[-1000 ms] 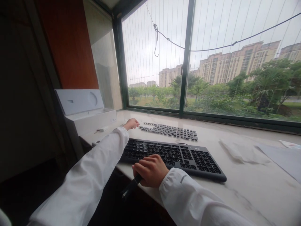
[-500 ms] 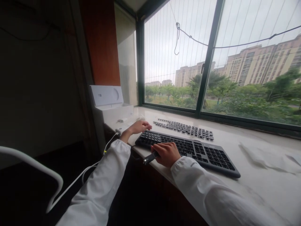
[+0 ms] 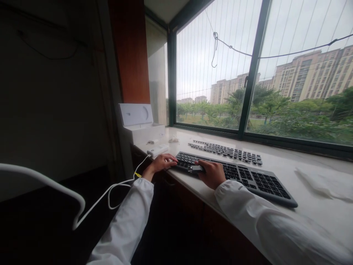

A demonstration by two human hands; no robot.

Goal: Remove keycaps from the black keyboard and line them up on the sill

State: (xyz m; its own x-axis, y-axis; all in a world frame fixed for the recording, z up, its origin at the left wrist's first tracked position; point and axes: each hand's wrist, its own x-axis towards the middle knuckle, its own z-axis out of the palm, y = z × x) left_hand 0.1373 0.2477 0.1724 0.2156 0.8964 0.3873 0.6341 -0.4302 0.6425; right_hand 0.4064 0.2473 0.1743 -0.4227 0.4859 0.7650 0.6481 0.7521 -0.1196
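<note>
A black keyboard (image 3: 248, 178) lies on the pale stone windowsill counter (image 3: 303, 217). My left hand (image 3: 162, 162) rests at the keyboard's left end with its fingers curled onto the edge. My right hand (image 3: 211, 173) is closed round a small dark tool (image 3: 195, 169), held over the left part of the keys. Behind the keyboard, several loose black keycaps (image 3: 226, 151) are laid out in rows.
An open white box (image 3: 140, 123) stands at the counter's left end, with a small white device (image 3: 157, 150) and a white cable (image 3: 110, 189) hanging off the edge. Crumpled clear plastic (image 3: 322, 182) lies at the right. A barred window (image 3: 248, 73) runs behind.
My left hand drew back from the far loose keycaps to the keyboard's left end. My right hand raised the dark tool from the counter edge onto the keys. The view swung left.
</note>
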